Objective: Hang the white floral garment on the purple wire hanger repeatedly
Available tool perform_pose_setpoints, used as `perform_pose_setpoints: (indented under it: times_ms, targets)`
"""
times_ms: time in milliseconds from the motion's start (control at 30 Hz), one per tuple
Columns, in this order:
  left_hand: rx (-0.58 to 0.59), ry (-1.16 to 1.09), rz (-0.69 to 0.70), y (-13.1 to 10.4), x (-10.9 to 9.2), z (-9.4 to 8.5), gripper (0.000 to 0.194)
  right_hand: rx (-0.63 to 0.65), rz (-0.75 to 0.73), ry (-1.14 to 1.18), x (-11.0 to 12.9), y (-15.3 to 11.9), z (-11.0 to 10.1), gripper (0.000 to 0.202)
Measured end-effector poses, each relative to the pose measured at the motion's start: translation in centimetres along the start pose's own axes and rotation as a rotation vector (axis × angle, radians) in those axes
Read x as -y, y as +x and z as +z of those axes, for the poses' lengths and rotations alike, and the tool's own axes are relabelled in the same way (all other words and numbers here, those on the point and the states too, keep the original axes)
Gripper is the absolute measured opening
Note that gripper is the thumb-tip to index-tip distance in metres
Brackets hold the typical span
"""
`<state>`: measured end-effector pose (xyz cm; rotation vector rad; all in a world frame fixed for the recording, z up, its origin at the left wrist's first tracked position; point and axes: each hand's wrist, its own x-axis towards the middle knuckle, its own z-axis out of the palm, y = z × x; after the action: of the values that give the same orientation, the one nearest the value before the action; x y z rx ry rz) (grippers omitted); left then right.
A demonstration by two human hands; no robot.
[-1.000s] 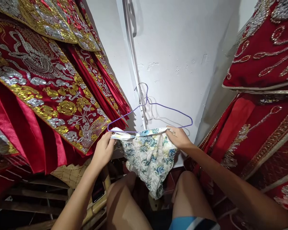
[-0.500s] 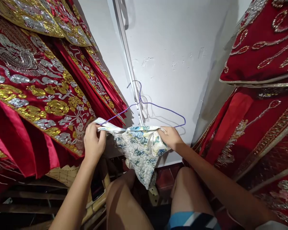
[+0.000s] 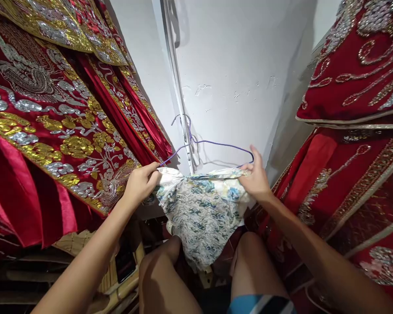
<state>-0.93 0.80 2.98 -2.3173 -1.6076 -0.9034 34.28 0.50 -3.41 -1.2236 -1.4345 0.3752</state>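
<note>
A white floral garment (image 3: 205,218) with blue and pale yellow print hangs spread between my hands, its ruched body falling in front of my knees. Behind its top edge is a purple wire hanger (image 3: 216,143), whose lower part the cloth hides. My left hand (image 3: 140,183) pinches the garment's left top corner beside the hanger's left arm. At the opposite corner, my right hand (image 3: 258,178) grips the cloth near the hanger's right bend, with one finger raised. The hanger's hook overlaps a narrow pale rail; whether it rests on it I cannot tell.
Red costumes with gold and silver sequins (image 3: 77,148) hang on the left. More red beaded garments (image 3: 356,174) hang on the right. Ahead stands a white wall (image 3: 232,56) with the upright rail (image 3: 175,65). A bamboo seat (image 3: 124,288) and a dark phone-like object (image 3: 125,264) are lower left.
My left hand has moved right along the cloth, and my right hand has moved right and up, one finger lifting. The garment now hangs wider and fuller, with more ruched fabric showing.
</note>
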Motion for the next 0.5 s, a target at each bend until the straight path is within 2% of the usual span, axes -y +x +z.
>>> perform_pose_setpoints:
  times_ms: [67, 233, 300, 367, 400, 433, 500]
  targets:
    - [-0.005, -0.001, 0.028, 0.0, -0.1, -0.3, 0.031, 0.006, 0.023, -0.062, 0.0, 1.7, -1.0, 0.092]
    - [-0.116, -0.027, -0.004, -0.1, 0.2, -0.8, 0.029, 0.256, 0.012, -0.047, 1.2, 5.1, -3.5, 0.026]
    - [-0.193, -0.084, -0.078, -0.2, 0.6, -1.0, 0.03, 0.44, 0.103, 0.03, 2.0, 5.7, -4.8, 0.022]
    - [-0.187, -0.173, -0.19, -0.4, 0.8, -1.1, 0.039, 0.595, 0.278, 0.174, 2.5, 5.7, -5.6, 0.034]
    - [-0.137, -0.223, -0.236, -0.5, 0.8, -1.2, 0.043, 0.603, 0.348, 0.263, 2.7, 5.6, -5.6, 0.04]
    - [-0.068, -0.269, -0.264, -0.5, 0.6, -1.2, 0.045, 0.549, 0.376, 0.339, 2.7, 5.4, -5.3, 0.045]
    - [0.037, -0.324, -0.265, -0.5, 0.0, -1.0, 0.044, 0.272, 0.283, 0.402, 2.6, 4.7, -3.8, 0.053]
